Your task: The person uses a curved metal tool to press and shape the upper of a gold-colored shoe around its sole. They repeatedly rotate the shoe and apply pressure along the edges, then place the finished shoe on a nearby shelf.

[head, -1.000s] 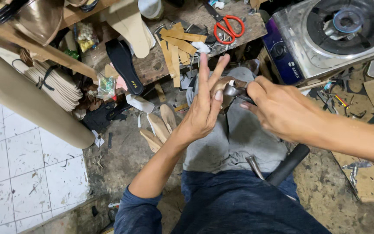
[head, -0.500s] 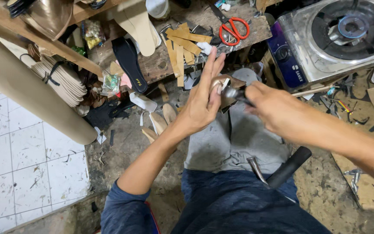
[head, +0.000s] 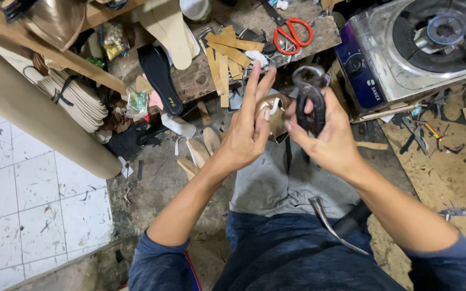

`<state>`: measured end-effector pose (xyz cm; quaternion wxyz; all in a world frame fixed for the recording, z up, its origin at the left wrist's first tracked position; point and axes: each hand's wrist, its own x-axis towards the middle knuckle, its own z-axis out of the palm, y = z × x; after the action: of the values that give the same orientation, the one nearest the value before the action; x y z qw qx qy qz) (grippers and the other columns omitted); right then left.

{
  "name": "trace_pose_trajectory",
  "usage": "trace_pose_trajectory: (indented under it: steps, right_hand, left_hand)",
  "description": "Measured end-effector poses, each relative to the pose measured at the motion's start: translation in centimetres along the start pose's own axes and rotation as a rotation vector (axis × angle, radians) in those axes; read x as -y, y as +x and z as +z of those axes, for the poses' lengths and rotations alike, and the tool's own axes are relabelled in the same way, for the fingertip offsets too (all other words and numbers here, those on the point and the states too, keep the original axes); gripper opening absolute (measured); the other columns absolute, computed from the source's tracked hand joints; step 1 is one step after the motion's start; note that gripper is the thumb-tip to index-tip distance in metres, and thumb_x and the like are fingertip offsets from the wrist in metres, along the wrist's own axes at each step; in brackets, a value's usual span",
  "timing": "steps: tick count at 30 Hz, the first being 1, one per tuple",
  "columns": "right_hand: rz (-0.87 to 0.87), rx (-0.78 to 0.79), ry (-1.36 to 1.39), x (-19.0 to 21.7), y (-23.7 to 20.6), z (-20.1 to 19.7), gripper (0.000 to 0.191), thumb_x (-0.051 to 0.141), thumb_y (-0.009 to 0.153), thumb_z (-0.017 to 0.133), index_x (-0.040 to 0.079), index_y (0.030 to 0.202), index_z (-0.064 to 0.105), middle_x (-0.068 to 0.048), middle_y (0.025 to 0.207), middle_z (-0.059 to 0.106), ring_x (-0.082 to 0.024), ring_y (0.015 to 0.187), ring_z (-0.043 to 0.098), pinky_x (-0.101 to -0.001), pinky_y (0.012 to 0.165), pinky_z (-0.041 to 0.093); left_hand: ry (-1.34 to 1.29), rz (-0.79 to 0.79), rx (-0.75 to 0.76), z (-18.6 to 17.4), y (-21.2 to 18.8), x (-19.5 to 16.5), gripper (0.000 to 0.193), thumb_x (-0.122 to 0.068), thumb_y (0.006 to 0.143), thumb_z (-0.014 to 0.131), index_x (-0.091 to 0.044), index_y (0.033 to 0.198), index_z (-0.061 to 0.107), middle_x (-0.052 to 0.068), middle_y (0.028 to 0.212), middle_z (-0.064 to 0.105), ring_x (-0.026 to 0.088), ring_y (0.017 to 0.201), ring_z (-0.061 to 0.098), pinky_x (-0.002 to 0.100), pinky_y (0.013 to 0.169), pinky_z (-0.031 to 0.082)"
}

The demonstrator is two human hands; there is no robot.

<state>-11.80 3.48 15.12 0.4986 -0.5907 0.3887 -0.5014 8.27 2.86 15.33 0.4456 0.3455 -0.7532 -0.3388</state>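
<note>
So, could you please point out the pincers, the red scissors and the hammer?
pincers point(head: 309, 89), head view, black jaw end
red scissors point(head: 293, 33), head view, red handles
hammer point(head: 327, 220), head view, metal claw
</note>
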Motion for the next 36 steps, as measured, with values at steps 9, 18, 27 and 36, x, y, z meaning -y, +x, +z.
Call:
trace_pose_trajectory:
  steps: [9, 18, 27, 36]
  right_hand:
    - [-0.456, -0.144, -0.634, -0.2, 1.1, 1.5, 0.034, -0.001, 0.087, 0.078, -0.002, 0.113, 0.054, -0.011, 0.094, 0.059, -0.019, 0.078, 0.061, -0.0333, 0.070, 0.052]
    - [0.162, 0.355, -0.223, 4.2, 0.8, -3.1, 0.006, 0.005, 0.097, 0.061, 0.003, 0.102, 0.057, -0.008, 0.091, 0.065, -0.018, 0.083, 0.066, -0.0358, 0.075, 0.055]
    - [0.285, 0.616, -0.696, 6.7, 0.3, -3.2, 0.028, 0.013, 0.089, 0.062, 0.007, 0.116, 0.062, -0.013, 0.096, 0.073, -0.027, 0.084, 0.071, -0.0391, 0.079, 0.054]
    - [-0.061, 0.681, -1.172, 6.3, 0.5, -3.8, 0.032, 0.017, 0.088, 0.065, 0.000, 0.111, 0.051, -0.021, 0.105, 0.059, -0.042, 0.089, 0.066, -0.0480, 0.076, 0.054]
  left_hand:
    - [-0.095, -0.037, -0.007, 0.9, -0.3, -0.8, 0.078, 0.006, 0.102, 0.039, -0.007, 0.168, -0.002, 0.022, 0.167, 0.036, 0.029, 0.129, 0.065, 0.035, 0.117, 0.048]
    - [-0.038, 0.002, -0.007, 0.1, -0.9, -1.1, 0.082, 0.009, 0.100, 0.037, -0.009, 0.168, -0.004, 0.020, 0.168, 0.033, 0.030, 0.130, 0.064, 0.035, 0.118, 0.045]
    - [-0.087, -0.042, 0.052, 0.8, -0.8, -2.0, 0.079, 0.007, 0.107, 0.039, -0.009, 0.168, -0.007, 0.018, 0.173, 0.027, 0.019, 0.094, 0.065, 0.033, 0.101, 0.053]
    - [-0.074, 0.028, 0.073, 0.6, -1.3, -0.9, 0.074, 0.003, 0.111, 0.036, -0.005, 0.165, -0.014, 0.019, 0.176, 0.022, 0.024, 0.129, 0.056, 0.036, 0.128, 0.035]
